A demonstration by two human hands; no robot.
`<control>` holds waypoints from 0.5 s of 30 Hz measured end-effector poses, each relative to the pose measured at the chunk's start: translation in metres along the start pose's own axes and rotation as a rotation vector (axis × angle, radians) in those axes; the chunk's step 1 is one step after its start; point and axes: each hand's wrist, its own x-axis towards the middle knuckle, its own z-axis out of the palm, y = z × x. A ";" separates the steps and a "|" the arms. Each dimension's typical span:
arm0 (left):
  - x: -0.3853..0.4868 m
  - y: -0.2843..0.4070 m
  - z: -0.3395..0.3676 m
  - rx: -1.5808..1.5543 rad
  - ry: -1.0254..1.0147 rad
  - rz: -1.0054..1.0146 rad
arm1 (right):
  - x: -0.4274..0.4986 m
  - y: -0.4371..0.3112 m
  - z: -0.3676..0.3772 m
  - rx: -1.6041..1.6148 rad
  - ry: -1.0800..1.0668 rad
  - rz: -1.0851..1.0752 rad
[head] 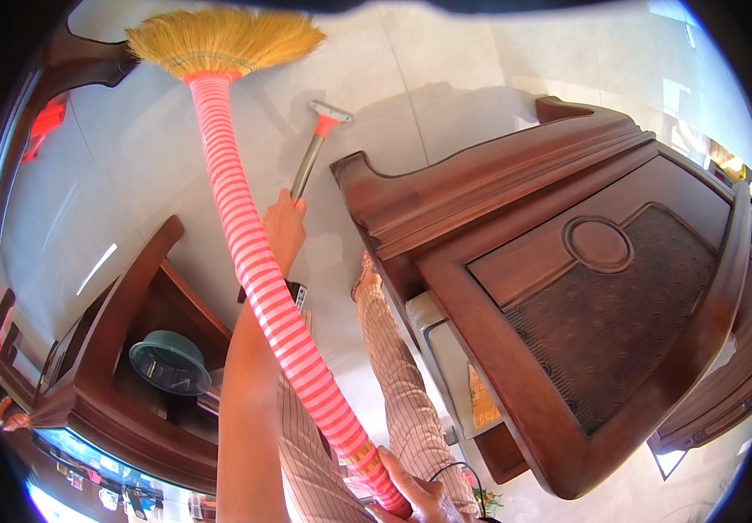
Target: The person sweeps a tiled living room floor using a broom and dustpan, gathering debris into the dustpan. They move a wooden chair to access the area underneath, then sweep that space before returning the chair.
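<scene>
A grass broom (pixel 248 216) with a red-and-pink striped handle runs diagonally across the head view, its yellow bristles raised at the top left. My right hand (pixel 423 493) is closed around the lower end of that handle, at the bottom of the view. My left hand (pixel 284 225) reaches forward behind the broom, gripping a scraper (pixel 308 160) by its handle. The scraper has a grey shaft, a red collar and a flat metal head over the pale tiled floor (pixel 363 59). The broom handle hides part of my left hand and wrist, where a dark band shows.
A carved dark wooden chair (pixel 500 189) fills the right side, close to my leg. At the lower left, a wooden furniture piece (pixel 98 372) has a translucent basin (pixel 170 363) within its frame. Red objects (pixel 46 127) appear at the far left. My striped trouser legs (pixel 392 366) stand between the furniture.
</scene>
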 end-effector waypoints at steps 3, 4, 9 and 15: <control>-0.007 -0.004 -0.008 0.023 -0.037 -0.018 | 0.001 -0.001 0.000 0.085 -0.001 -0.031; -0.007 -0.004 -0.009 0.015 -0.021 0.014 | 0.002 -0.001 0.000 0.122 -0.001 -0.049; -0.003 -0.002 0.001 0.062 -0.001 0.008 | 0.002 0.002 0.003 0.169 -0.003 -0.066; -0.053 -0.067 0.011 -0.280 -0.003 0.081 | -0.013 0.002 0.007 0.156 0.103 -0.030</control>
